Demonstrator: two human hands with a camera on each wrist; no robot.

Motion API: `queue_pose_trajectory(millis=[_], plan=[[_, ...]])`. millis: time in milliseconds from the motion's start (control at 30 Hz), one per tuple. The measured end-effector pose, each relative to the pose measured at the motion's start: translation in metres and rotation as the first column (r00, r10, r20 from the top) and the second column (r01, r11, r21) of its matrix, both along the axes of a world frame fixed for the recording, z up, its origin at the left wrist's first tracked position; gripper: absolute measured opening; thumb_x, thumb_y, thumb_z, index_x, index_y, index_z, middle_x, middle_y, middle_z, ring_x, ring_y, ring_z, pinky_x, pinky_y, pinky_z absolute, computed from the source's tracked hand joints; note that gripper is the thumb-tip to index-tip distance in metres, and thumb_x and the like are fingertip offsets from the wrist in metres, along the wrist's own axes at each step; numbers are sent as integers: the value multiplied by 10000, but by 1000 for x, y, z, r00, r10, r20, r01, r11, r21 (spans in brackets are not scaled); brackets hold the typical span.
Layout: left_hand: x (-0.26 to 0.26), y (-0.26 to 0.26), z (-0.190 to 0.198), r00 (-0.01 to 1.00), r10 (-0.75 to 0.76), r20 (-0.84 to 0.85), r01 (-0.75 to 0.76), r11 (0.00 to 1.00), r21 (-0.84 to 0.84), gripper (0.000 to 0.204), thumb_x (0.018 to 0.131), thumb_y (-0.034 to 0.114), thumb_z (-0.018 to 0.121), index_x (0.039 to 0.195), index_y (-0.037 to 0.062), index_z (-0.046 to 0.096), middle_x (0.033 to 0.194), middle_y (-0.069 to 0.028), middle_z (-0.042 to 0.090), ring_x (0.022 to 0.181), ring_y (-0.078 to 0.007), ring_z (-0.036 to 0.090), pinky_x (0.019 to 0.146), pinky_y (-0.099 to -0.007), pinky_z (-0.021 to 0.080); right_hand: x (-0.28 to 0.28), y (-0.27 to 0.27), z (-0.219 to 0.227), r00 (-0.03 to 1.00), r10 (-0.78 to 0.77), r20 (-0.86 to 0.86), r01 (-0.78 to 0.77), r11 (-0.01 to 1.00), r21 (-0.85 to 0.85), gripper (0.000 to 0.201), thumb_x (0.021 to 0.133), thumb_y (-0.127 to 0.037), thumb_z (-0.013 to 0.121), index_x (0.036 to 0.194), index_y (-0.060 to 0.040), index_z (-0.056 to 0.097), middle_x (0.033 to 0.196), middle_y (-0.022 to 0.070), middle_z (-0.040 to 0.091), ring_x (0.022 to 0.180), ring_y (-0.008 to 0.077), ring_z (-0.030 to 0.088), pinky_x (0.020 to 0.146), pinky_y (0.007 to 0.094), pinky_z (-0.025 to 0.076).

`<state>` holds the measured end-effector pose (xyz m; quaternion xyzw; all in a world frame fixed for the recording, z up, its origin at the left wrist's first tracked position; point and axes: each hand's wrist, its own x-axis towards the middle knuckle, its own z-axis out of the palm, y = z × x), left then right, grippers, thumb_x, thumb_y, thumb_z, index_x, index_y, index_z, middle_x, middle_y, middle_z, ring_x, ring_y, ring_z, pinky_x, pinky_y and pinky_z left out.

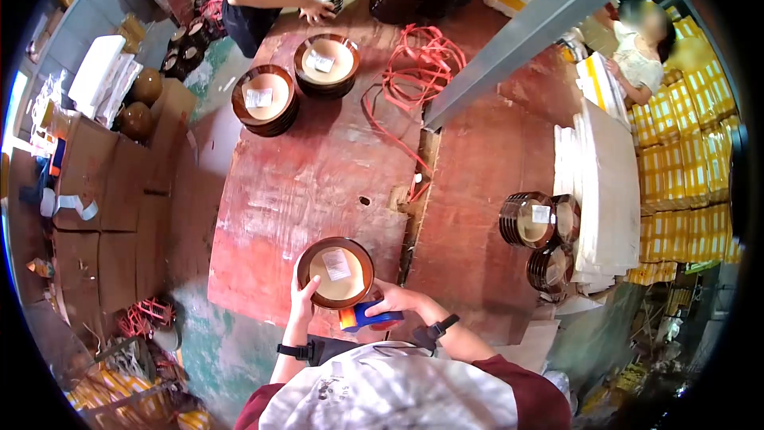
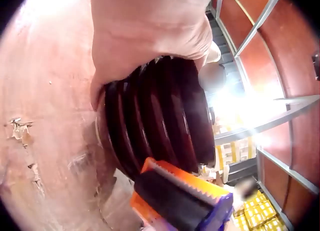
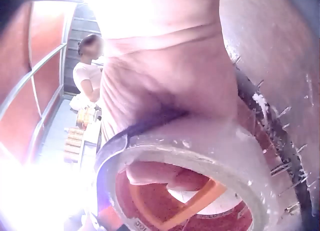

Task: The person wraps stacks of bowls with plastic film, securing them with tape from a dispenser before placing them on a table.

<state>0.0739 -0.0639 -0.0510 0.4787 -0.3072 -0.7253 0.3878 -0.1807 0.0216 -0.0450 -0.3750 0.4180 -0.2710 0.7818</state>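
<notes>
Near the table's front edge, my left hand [image 1: 305, 299] grips a stack of brown-rimmed bowls [image 1: 325, 288]; a white paper label lies in the cream inside of the top one. In the left wrist view the stack [image 2: 155, 116] shows dark glossy sides, lying against that hand's palm. My right hand [image 1: 393, 299] holds a blue and orange tape dispenser [image 1: 358, 317] beside the stack's near right side. The dispenser's toothed orange edge and dark roller [image 2: 167, 198] sit close against the bowls in the left wrist view. A tape roll [image 3: 245, 166] fills the lower right wrist view.
Two more bowl stacks [image 1: 267, 99] stand at the table's far left. Several bowls [image 1: 532, 221] lie on their sides at right, next to white sheets [image 1: 597, 191]. Red strapping [image 1: 422, 64] lies tangled near a metal post [image 1: 541, 36]. Another person's hand [image 1: 317, 9] touches bowls at the back.
</notes>
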Motion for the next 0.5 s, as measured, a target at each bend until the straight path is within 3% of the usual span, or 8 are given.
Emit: queue_pose_trajectory(millis=[133,167,300,400,433,500], plan=[[6,0,-9,999,-30,-36,30,1000,3,638,905,96,687,1493,38,446,1436,-98,546,1337,-225,497,1144,-380,375,10,4,-3,991,-10,-134,-5,994,-112,944,819,-213,876,1549,-25,306,1400,122,567,1265,211,529,1109,386,433],[8,1,-16,998,-32,-61,34,999,31,658,900,74,690,1505,46,435,1453,-93,533,1357,-223,479,1160,-379,356,10,7,1,971,15,-240,-33,997,-72,902,842,-259,855,1543,-16,341,1429,131,556,1286,204,522,1119,368,428],[8,-1,-7,997,-70,-17,69,996,-51,619,927,96,691,1496,42,453,1433,-87,554,1332,-206,503,1138,-363,381,14,26,26,976,15,-215,-16,1000,-2,826,899,-315,797,1539,8,386,1502,153,509,1324,205,514,1111,335,430],[12,-4,-8,992,-126,20,127,988,-89,599,939,116,697,1488,40,468,1403,-79,580,1313,-191,518,1127,-350,386,14,65,8,951,68,-302,-47,996,76,768,922,-321,776,1515,21,427,1492,155,519,1316,209,524,1100,334,440],[13,-4,-6,991,-128,40,131,987,-95,566,954,158,707,1464,40,492,1373,-68,602,1278,-174,538,1108,-333,396,13,75,29,932,42,-360,-7,995,97,634,948,-300,750,1443,24,522,1396,130,595,1241,184,575,1067,327,467],[13,-4,0,990,-122,67,128,986,-102,546,964,185,707,1450,41,504,1367,-63,604,1261,-170,547,1099,-328,403,6,92,46,958,-98,-268,127,988,92,549,962,-271,735,1392,26,565,1316,106,637,1181,165,603,1039,323,487]])
